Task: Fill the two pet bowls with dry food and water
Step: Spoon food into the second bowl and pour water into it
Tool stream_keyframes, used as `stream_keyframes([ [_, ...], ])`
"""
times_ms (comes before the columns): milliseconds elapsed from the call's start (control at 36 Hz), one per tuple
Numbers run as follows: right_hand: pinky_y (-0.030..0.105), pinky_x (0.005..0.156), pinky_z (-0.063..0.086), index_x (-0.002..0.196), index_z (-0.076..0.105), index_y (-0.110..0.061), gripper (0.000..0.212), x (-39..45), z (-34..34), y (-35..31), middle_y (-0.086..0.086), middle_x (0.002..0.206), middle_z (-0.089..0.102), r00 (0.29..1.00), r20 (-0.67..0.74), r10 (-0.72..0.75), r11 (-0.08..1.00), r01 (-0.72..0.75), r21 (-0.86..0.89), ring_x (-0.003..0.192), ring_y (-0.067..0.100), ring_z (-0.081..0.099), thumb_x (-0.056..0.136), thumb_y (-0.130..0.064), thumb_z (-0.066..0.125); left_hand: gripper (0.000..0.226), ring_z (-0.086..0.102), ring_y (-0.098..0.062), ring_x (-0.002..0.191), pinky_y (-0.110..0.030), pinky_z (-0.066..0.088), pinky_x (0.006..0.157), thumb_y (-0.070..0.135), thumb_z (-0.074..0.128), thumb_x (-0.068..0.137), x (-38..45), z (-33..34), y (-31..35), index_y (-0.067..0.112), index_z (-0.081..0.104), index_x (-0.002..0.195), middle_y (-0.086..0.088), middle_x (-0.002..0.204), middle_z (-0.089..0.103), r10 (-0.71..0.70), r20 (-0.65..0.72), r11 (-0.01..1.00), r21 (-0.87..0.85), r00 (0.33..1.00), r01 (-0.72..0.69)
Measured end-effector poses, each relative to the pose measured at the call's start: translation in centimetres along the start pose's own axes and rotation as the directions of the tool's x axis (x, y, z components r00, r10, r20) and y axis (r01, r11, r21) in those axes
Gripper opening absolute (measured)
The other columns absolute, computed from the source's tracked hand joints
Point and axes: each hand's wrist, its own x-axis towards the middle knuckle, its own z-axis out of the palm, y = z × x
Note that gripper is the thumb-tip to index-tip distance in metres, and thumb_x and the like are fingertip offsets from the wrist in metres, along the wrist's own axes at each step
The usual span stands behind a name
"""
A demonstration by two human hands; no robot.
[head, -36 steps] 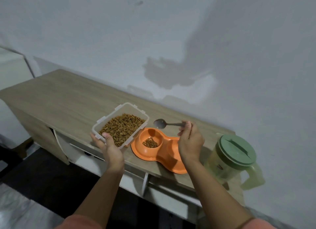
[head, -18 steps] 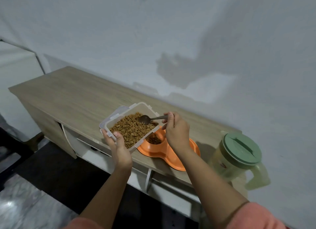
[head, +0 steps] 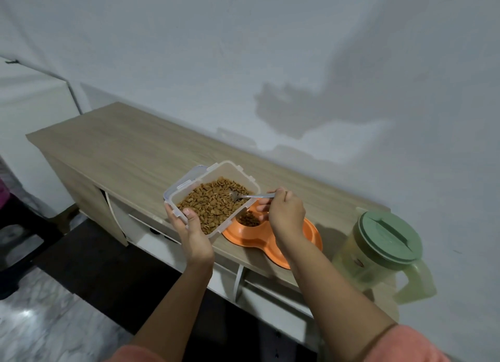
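Observation:
An orange double pet bowl (head: 311, 233) sits on the wooden cabinet top (head: 121, 148). Its left cup holds some brown kibble (head: 249, 219); my right arm covers the right cup. My left hand (head: 193, 233) grips the near corner of a clear plastic container (head: 230, 169) of dry food, lifted and tilted over the bowl's left edge. My right hand (head: 284, 215) pinches the handle of a metal spoon (head: 243, 196), whose bowl is dug into the kibble. A translucent water pitcher (head: 376, 261) with a green lid stands at the right.
A white wall runs right behind the cabinet. Open shelves and white drawers lie under the top. A dark mat and marbled floor are below at the left, with a dark stool at the far left edge.
The spoon went from above the orange bowl into the container and now digs into the kibble. My left hand lifted and tilted the container toward the bowl.

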Motion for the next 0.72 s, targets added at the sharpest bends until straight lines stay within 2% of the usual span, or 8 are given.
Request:
stream_keyframes([
  [56, 0.032, 0.056, 0.053, 0.082, 0.055, -0.013, 0.031, 0.0, -0.1, 0.3, 0.006, 0.064, 0.066, 0.997, -0.004, 0.076, 0.995, -0.076, 0.063, 0.050, 0.018, 0.058, 0.102, -0.017, 0.032, 0.059, 0.032, -0.026, 0.142, -0.052, 0.026, 0.116, 0.055, 0.033, 0.097, 0.1, -0.2, -0.1, 0.049, 0.005, 0.148, -0.005, 0.159, 0.022, -0.013, -0.003, 1.000, 0.013, 1.000, 0.013],
  [167, 0.029, 0.056, 0.052, 0.082, 0.054, -0.012, 0.031, 0.0, -0.2, 0.5, 0.006, 0.066, 0.066, 0.990, -0.028, 0.138, 0.982, -0.133, 0.136, 0.049, 0.016, 0.058, 0.103, -0.019, 0.032, 0.059, 0.035, -0.028, 0.139, -0.053, 0.029, 0.114, 0.054, 0.035, 0.096, 0.3, -0.5, -0.2, 0.049, 0.007, 0.147, -0.007, 0.158, 0.024, 0.000, -0.015, 1.000, -0.027, 1.000, 0.000],
  [250, 0.028, 0.057, 0.051, 0.079, 0.052, -0.014, 0.033, 0.1, -0.2, 0.4, 0.005, 0.066, 0.067, 0.987, -0.055, 0.154, 0.978, -0.144, 0.152, 0.049, 0.015, 0.058, 0.103, -0.020, 0.031, 0.058, 0.036, -0.027, 0.139, -0.052, 0.029, 0.114, 0.052, 0.035, 0.097, 0.5, -0.5, -0.5, 0.047, 0.007, 0.148, -0.008, 0.157, 0.025, -0.003, -0.042, 1.000, -0.026, 0.999, 0.002],
  [361, 0.026, 0.055, 0.051, 0.078, 0.052, -0.016, 0.033, 0.3, -0.2, 0.3, 0.004, 0.066, 0.066, 0.983, -0.071, 0.169, 0.970, -0.153, 0.189, 0.049, 0.013, 0.059, 0.104, -0.021, 0.032, 0.064, 0.038, -0.028, 0.138, -0.055, 0.034, 0.110, 0.061, 0.040, 0.089, 0.5, -0.9, -0.6, 0.051, 0.012, 0.146, -0.007, 0.156, 0.029, -0.040, -0.038, 0.997, -0.064, 0.998, 0.037],
  [472, 0.026, 0.054, 0.050, 0.078, 0.051, -0.015, 0.033, 0.4, -0.2, 0.2, 0.005, 0.065, 0.065, 0.979, -0.076, 0.189, 0.959, -0.168, 0.229, 0.049, 0.014, 0.058, 0.104, -0.020, 0.031, 0.057, 0.040, -0.030, 0.136, -0.057, 0.037, 0.107, 0.050, 0.035, 0.098, 0.3, -0.9, -0.8, 0.048, 0.009, 0.149, -0.009, 0.153, 0.033, -0.052, -0.030, 0.992, -0.116, 0.998, 0.048],
  [639, 0.026, 0.052, 0.051, 0.079, 0.052, -0.014, 0.031, 0.7, -0.3, 0.1, 0.007, 0.066, 0.065, 0.972, -0.084, 0.221, 0.938, -0.188, 0.290, 0.051, 0.015, 0.059, 0.103, -0.016, 0.031, 0.061, 0.037, -0.029, 0.139, -0.054, 0.030, 0.113, 0.057, 0.036, 0.095, 0.9, -0.8, -1.0, 0.046, 0.008, 0.149, -0.010, 0.156, 0.029, -0.047, -0.065, 0.997, -0.069, 0.997, 0.043],
  [722, 0.027, 0.051, 0.050, 0.086, 0.051, -0.009, 0.028, 1.1, -0.5, 0.0, 0.009, 0.067, 0.064, 0.971, -0.094, 0.222, 0.929, -0.181, 0.322, 0.053, 0.017, 0.060, 0.103, -0.015, 0.030, 0.058, 0.035, -0.029, 0.140, -0.052, 0.029, 0.114, 0.052, 0.033, 0.098, 1.1, -0.8, -0.9, 0.045, 0.007, 0.149, -0.010, 0.157, 0.026, -0.038, -0.087, 0.997, -0.065, 0.995, 0.033],
])
